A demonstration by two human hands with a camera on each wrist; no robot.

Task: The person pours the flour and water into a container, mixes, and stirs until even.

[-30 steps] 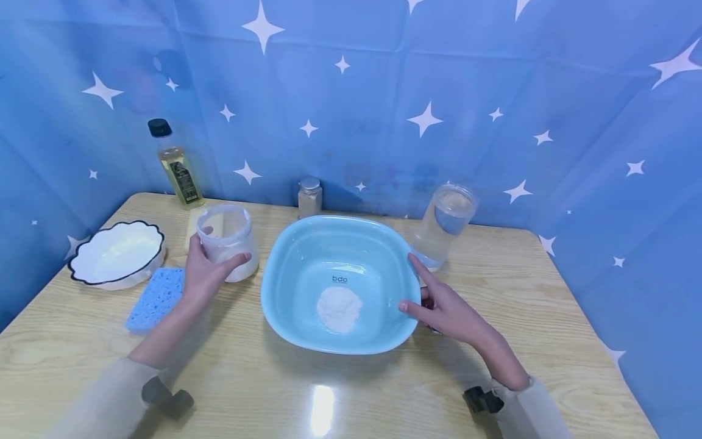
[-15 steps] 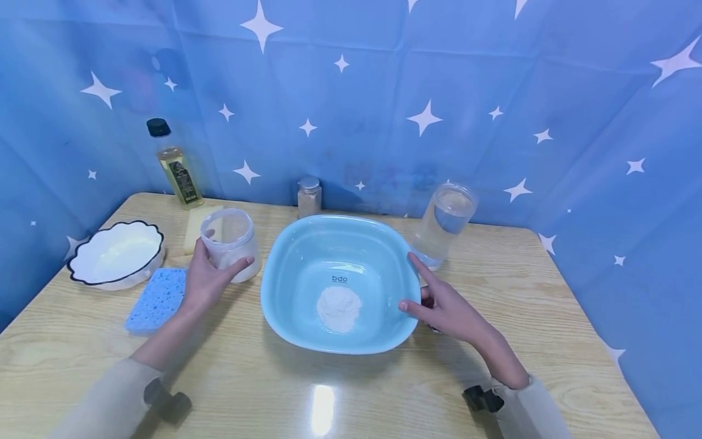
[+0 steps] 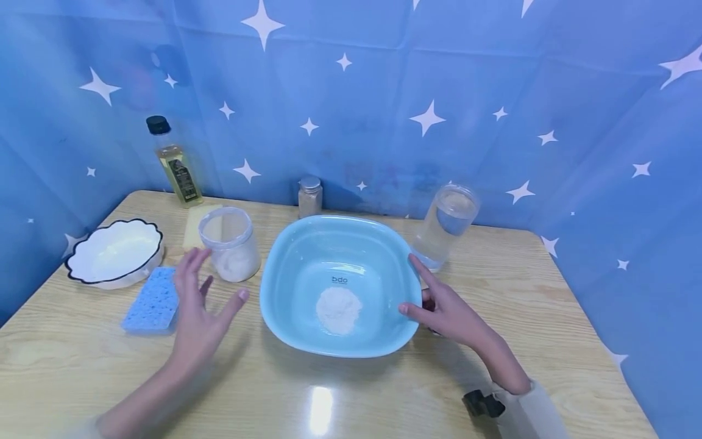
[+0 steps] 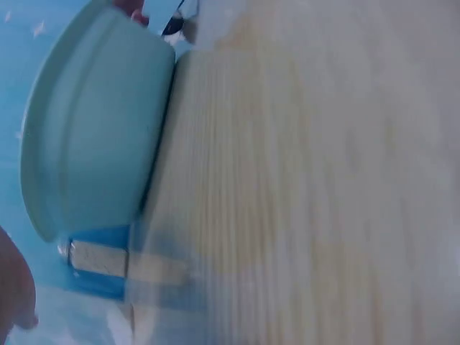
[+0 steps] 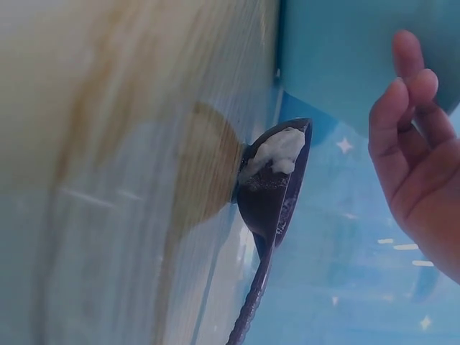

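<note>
My left hand (image 3: 198, 326) hovers with spread fingers just in front of a clear jar (image 3: 233, 259) of white powder, apart from it. A light blue basin (image 3: 296, 326) stands mid-table with a small heap of white powder (image 3: 339, 310) in it. My right hand (image 3: 452, 311) grips the basin's right rim, thumb on the inside and other fingers outside. Below that hand, in the right wrist view, a dark spoon (image 5: 266, 190) with white powder in its bowl lies on the table. Only part of my left hand (image 4: 13, 287) shows at the edge of the left wrist view.
A blue sponge (image 3: 150, 302) and a white scalloped dish (image 3: 116, 250) lie at the left. Along the back stand an oil bottle (image 3: 181, 174), a small lidded jar (image 3: 310, 198) and a clear water container (image 3: 445, 225). A pale yellow flat piece (image 3: 193, 228) lies behind the powder jar.
My left hand has let go of the powder jar and drawn back toward me, fingers spreading. The jar stays on the table. My right hand keeps its grip on the basin.
</note>
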